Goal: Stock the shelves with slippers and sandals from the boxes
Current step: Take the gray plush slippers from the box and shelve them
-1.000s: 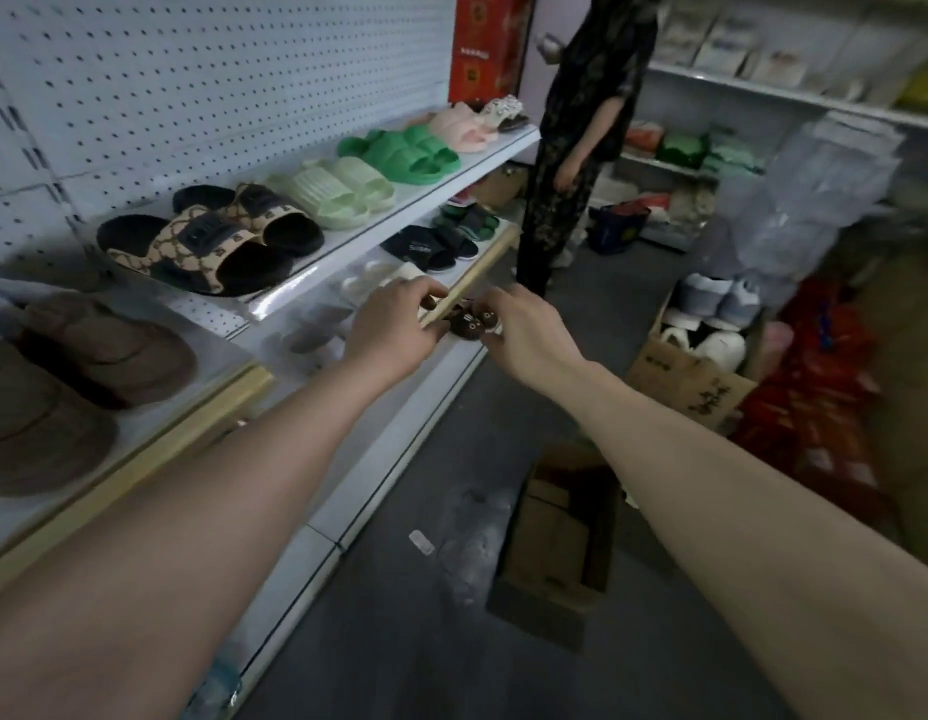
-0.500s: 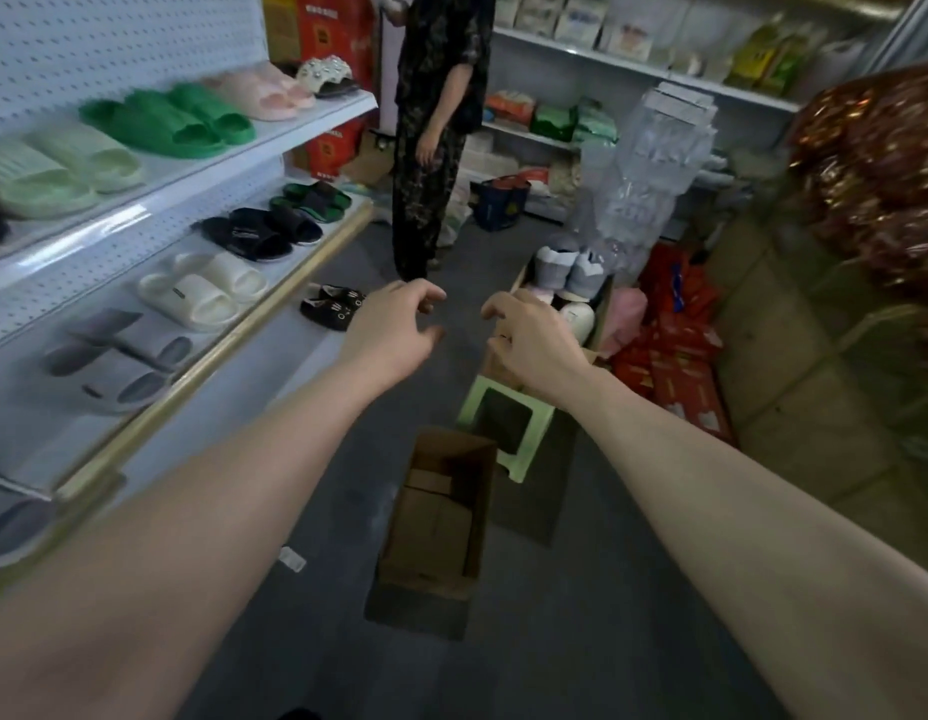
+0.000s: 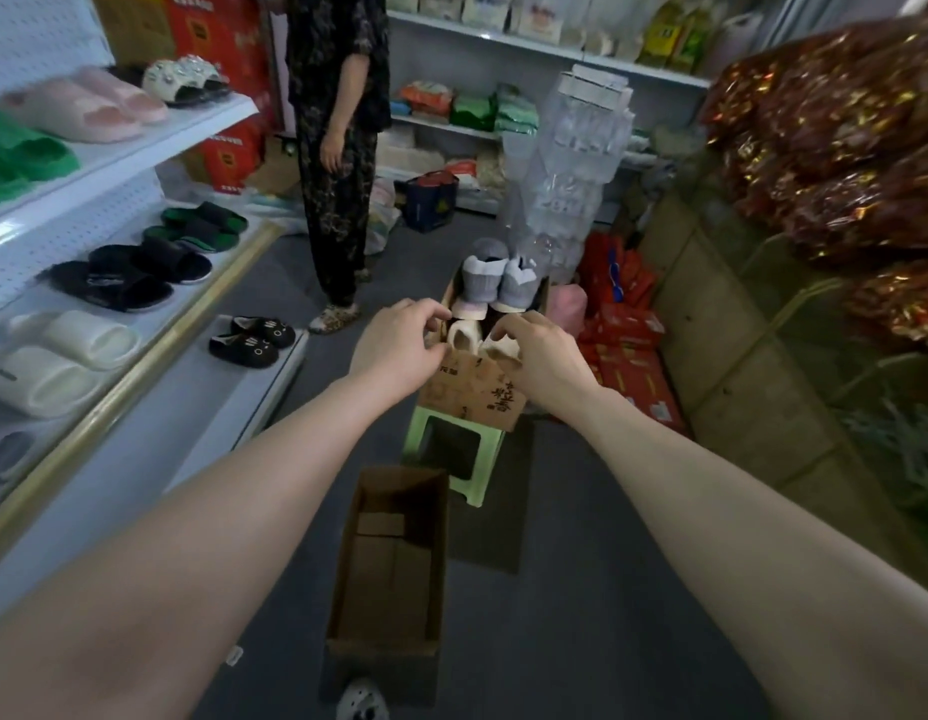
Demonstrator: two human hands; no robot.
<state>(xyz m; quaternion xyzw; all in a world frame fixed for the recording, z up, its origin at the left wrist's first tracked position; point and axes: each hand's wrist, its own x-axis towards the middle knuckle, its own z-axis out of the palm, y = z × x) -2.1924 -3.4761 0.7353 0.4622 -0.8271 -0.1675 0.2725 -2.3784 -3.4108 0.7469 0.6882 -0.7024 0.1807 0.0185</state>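
Note:
An open cardboard box (image 3: 477,400) stands on a pale green stool (image 3: 425,433) in the aisle. It holds white and cream fluffy slippers (image 3: 464,337) in front and grey ones (image 3: 482,280) behind. My left hand (image 3: 399,345) hovers at the box's left rim, fingers loosely curled, holding nothing. My right hand (image 3: 542,356) is over the front of the box, its fingertips touching a cream slipper (image 3: 503,350). Shelves on the left carry white slides (image 3: 61,356), black slides (image 3: 129,278) and black cat-face slippers (image 3: 254,343).
An empty cardboard box (image 3: 394,563) lies on the floor just before the stool. A person (image 3: 342,148) stands in the aisle beyond the shelves. Red packages (image 3: 628,345) and clear plastic stacks (image 3: 571,163) crowd the right of the slipper box.
My view swung right, away from the shelf. Both hands left the black cat-face slippers on the bottom shelf and moved forward, empty, to the slipper box on the stool.

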